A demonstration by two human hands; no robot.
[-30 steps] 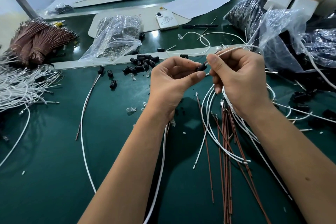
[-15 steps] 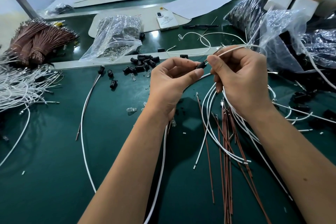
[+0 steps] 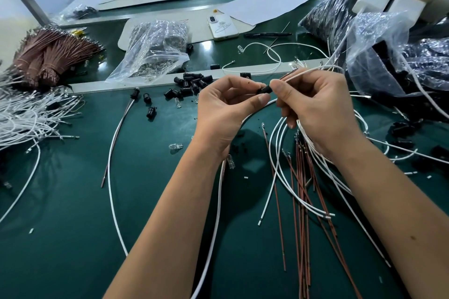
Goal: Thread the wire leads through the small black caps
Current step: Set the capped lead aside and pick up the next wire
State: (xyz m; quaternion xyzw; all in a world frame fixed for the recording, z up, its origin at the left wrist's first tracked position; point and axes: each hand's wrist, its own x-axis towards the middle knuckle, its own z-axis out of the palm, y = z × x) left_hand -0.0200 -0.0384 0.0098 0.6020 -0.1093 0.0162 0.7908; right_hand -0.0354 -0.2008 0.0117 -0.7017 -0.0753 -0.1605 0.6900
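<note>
One zip bag (image 3: 155,56) holds metal terminals (image 3: 155,69).

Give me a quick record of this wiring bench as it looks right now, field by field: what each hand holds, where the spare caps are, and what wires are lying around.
left hand: pinches a black cap between thumb and fingertips
right hand: pinches a white wire lead at the cap's end
spare caps: loose pile beside the metal rail
brown leads: loose on the green mat, under the right forearm
white wire pile: far left
phone: face down beyond the rail
</note>
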